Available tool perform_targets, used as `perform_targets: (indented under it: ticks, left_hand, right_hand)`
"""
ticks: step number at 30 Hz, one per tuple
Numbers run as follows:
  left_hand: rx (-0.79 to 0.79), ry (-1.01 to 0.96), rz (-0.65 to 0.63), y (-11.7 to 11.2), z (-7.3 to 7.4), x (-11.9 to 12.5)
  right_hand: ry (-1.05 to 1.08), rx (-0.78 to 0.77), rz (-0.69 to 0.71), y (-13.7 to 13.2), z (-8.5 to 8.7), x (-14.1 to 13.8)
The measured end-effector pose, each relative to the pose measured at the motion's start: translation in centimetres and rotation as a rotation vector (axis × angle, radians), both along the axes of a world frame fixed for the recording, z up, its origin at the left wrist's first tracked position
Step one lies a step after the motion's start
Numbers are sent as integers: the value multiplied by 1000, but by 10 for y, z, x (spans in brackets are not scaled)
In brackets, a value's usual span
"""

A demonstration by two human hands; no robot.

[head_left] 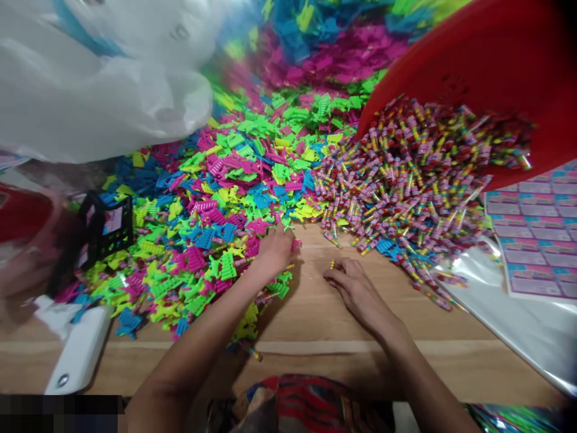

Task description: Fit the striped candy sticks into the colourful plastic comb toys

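My left hand [274, 248] reaches to the near edge of a heap of small moulded plastic pieces [229, 165] in pink, green, blue and yellow. Its fingers are drawn together among them, and a bit of pink shows beside the palm; what they grip is hidden. To the right, my right hand [358, 288] is low over the wooden table [311, 307], thumb and forefinger pinched. A yellow tip of a small wrapped candy stick [332, 264] sticks up from that pinch. Beyond this hand lies a pile of similar striped candy sticks [401, 174].
A red tub [491, 54] lies tipped at the upper right, candy sticks spilling from it. White plastic bags [103, 102] bulge at the upper left. A black basket [110, 225] and a white-handled object [79, 355] are at left. Printed label sheets [532, 240] rest on silvery film [482, 307] at right.
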State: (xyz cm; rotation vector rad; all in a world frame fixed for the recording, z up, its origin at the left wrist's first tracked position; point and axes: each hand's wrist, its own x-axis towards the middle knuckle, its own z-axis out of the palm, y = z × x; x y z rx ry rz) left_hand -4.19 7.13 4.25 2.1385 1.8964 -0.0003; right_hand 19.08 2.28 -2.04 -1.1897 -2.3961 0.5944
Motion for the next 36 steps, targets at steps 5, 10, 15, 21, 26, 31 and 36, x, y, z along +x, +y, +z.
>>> perform_targets:
  ticks: [5, 10, 15, 21, 26, 31, 36]
  left_hand:
    - [40, -97, 46, -4, -2, -5]
    - [-36, -1013, 358, -22, 0, 6]
    - [-322, -1667, 578, -41, 1, 29]
    - [-360, -1733, 632, -47, 6, 36]
    - [-465, -1834, 667, -49, 9, 36]
    - [-467, -1899, 665, -51, 12, 37]
    - [-491, -1877, 670, -51, 13, 37]
  right_hand:
    - [226, -14, -95, -5, 9, -3]
    - [518, -278, -203, -7, 18, -20]
    - [714, -403, -253, -6, 21, -38]
    - [763, -401, -252, -7, 29, -37]
    - [786, -388, -273, -8, 32, -31]
    - [836, -403, -272, -7, 34, -31]
    - [914, -479, -253, -8, 40, -33]
